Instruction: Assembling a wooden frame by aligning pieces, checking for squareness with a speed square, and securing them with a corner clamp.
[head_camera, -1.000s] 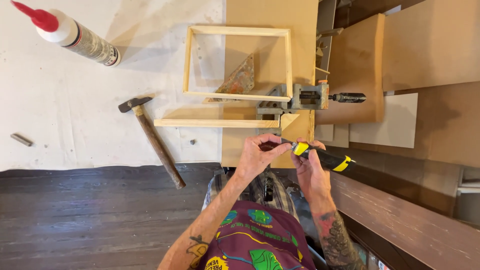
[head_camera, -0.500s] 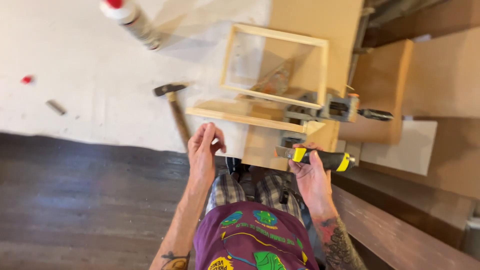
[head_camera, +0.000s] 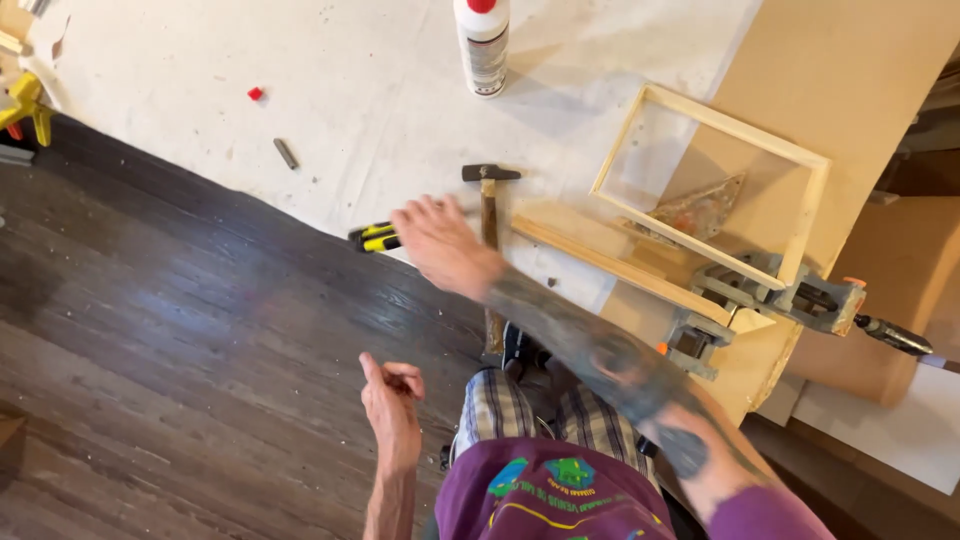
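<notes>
- The right hand (head_camera: 440, 245) reaches across the body to the left and closes on a yellow-and-black tool (head_camera: 374, 237) at the edge of the white sheet (head_camera: 340, 100).
- The left hand (head_camera: 392, 400) is empty, fingers loosely curled, over the dark floor (head_camera: 180, 350).
- A hammer (head_camera: 489, 205) lies just beside the right hand.
- A wooden frame (head_camera: 715, 190) in a corner clamp (head_camera: 800, 295) lies further right.

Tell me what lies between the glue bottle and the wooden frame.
In the head view, nothing stands between the glue bottle and the wooden frame: that stretch is bare pale sheet. The hammer lies below it, nearer the right hand.
</notes>
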